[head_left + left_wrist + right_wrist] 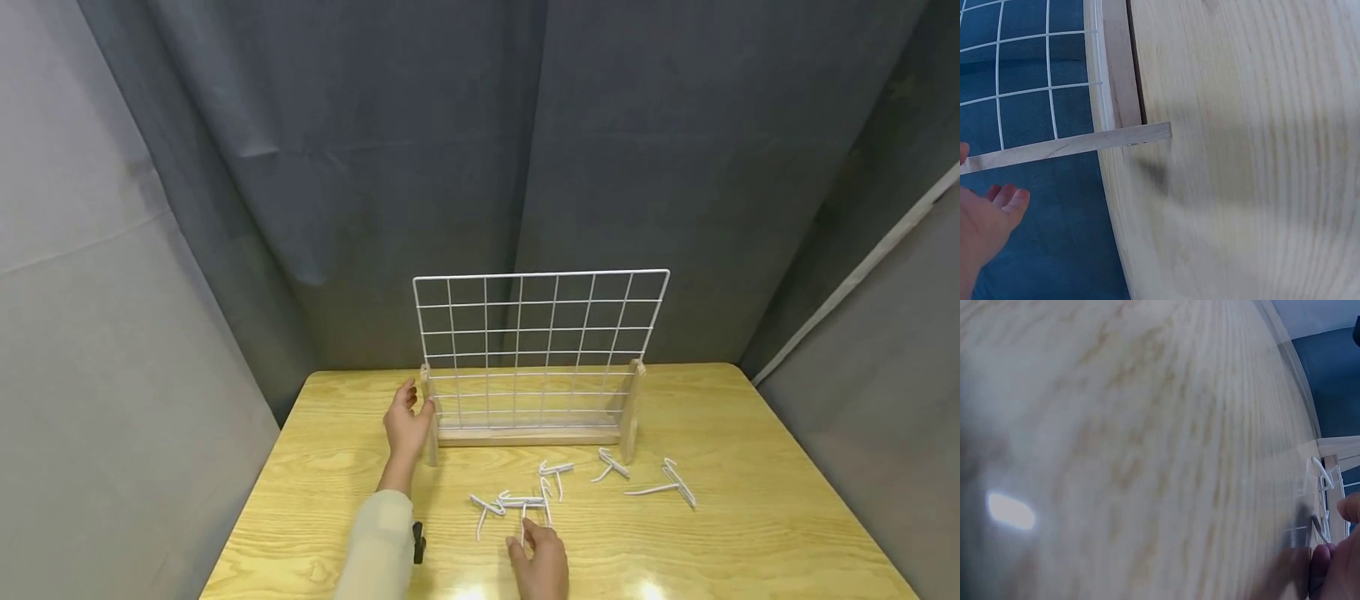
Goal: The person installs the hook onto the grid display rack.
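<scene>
Touching the left post (432,442): the left hand (406,429) is placed at the left end of the wooden stand (528,437), its thumb laid against the post; the other fingers are relaxed, loosely bent and set apart from the wood. How firmly the post is pressed cannot be told.
Pinched hook (522,502): its prong is grasped between the thumb and fingers of the right hand (542,565), at the near side of the bench (750,550); its crossbar is seen just beyond the fingertips, running left to right.
White wire grid (540,273): it is held upright by the stand at the far side of the bench, beyond all the hooks.
Neighbouring hooks: one hook (487,505) is found just left of the pinched one, and a second hook (547,500) is set close at its right end.
Farther hooks: a third hook (557,468) is placed nearer the stand, a fourth hook (614,463) lies near the right post (630,417), and a fifth hook (678,485) is set farthest right.
Dark curtain (375,208): it is hung behind the bench.
</scene>
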